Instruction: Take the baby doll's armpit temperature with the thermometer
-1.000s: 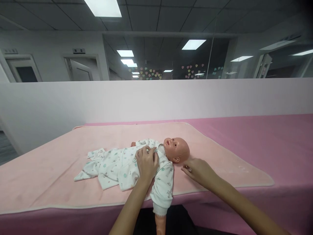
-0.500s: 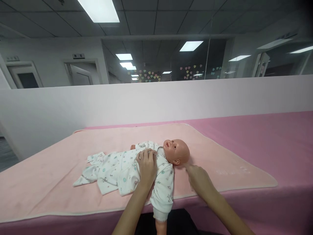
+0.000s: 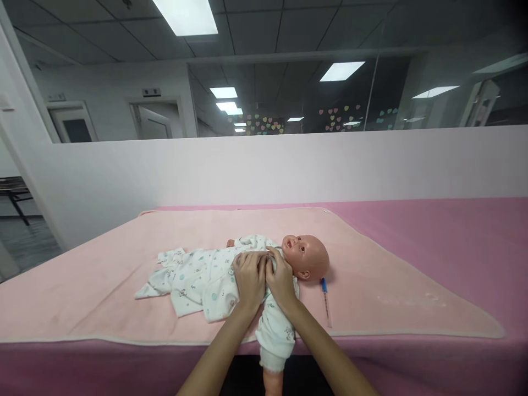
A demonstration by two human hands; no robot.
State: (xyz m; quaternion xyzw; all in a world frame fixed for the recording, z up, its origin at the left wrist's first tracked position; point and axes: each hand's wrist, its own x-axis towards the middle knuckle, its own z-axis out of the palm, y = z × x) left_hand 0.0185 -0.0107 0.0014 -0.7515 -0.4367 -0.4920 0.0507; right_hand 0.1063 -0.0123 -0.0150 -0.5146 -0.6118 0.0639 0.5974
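A baby doll lies on its back on a peach mat, its bald head to the right. It wears a white printed shirt. My left hand rests on the doll's chest, its fingers bent and closed on the shirt front. Right beside it, my right hand pinches the shirt just below the neck, its fingertips close to those of the left. A thin clear stick with a blue end and fine marks, like a thermometer, lies by the doll's head. One doll arm hangs past the front edge.
Under the mat is a pink cover that spreads to the right and over the front edge. A low white wall with glass above runs along the back. Far left, a dark table shows through an opening.
My right hand has left the spot beside the doll's head and come left to the chest. The thermometer-like stick now lies uncovered there. My left hand has stayed on the chest.
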